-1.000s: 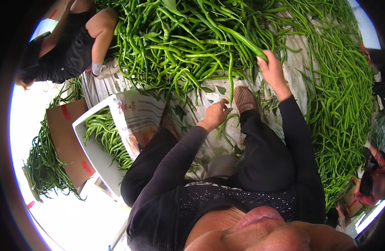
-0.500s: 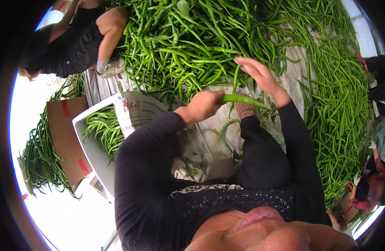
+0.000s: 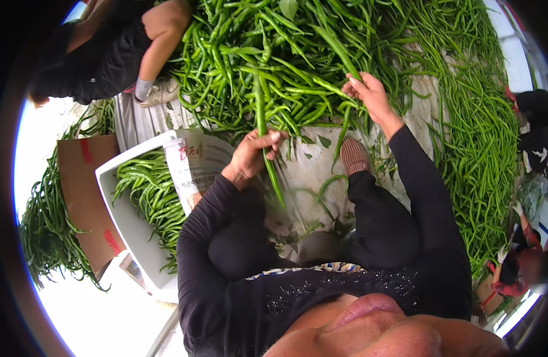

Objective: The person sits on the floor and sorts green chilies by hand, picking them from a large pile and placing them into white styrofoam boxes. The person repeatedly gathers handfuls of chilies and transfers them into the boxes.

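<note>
My left hand (image 3: 248,156) is closed round a long green chili pepper (image 3: 260,110); one end points away from me and the other hangs below my fingers. Up and to the right, my right hand (image 3: 374,101) pinches the near end of another long green chili pepper (image 3: 338,50). That one slants away to the left over a big heap of green chili peppers (image 3: 226,35). Both hands are at the heap's near edge.
At my left stands a white foam box (image 3: 128,223) holding green chili peppers, its side lined with printed paper (image 3: 193,163). Beside it are a cardboard sheet (image 3: 86,196) and more peppers. A person (image 3: 161,35) sits at the far left. Others work at the far right.
My left hand has moved left, and its pepper has swung from pointing right to pointing away from me. My right hand, earlier with straight fingers, has closed on a pepper.
</note>
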`<move>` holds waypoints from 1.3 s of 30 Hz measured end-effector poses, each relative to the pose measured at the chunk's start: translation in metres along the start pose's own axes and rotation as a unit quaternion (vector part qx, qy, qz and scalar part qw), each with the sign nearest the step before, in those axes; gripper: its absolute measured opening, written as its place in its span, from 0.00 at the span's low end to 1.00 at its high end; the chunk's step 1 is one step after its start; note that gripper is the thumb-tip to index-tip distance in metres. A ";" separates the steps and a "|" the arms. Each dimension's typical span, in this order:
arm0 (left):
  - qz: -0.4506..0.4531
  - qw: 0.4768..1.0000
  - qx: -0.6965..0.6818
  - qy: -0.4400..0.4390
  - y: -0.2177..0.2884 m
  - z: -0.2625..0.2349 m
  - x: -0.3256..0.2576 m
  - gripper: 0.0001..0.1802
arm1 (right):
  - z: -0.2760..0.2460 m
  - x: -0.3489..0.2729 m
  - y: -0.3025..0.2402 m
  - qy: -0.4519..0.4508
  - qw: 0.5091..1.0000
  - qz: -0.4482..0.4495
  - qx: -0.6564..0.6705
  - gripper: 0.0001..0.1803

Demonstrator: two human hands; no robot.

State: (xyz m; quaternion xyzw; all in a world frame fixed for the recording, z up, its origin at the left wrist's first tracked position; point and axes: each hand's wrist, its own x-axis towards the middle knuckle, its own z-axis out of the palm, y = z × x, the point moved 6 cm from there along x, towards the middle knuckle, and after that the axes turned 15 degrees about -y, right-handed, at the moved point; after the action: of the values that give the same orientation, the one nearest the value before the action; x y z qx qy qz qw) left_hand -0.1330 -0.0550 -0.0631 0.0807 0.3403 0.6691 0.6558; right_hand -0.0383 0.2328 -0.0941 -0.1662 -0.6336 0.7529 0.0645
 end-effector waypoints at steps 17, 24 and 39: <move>0.035 0.997 0.005 -0.064 -0.003 0.011 0.020 0.18 | 0.067 0.028 0.006 -0.056 0.789 -0.091 -0.605 0.12; 0.091 0.937 0.337 0.013 0.017 0.034 0.012 0.23 | 0.100 -0.061 -0.056 -0.169 0.842 0.022 -0.511 0.12; 0.231 0.962 0.138 0.051 0.075 0.022 -0.042 0.13 | 0.068 0.035 0.036 -0.105 0.762 -0.099 -0.631 0.14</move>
State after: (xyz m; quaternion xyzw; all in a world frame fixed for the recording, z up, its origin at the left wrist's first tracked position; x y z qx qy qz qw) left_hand -0.1767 -0.0797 0.0099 0.2128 0.4346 0.7518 0.4479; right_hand -0.0897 0.1732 -0.1257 -0.0251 -0.9813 0.1848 -0.0477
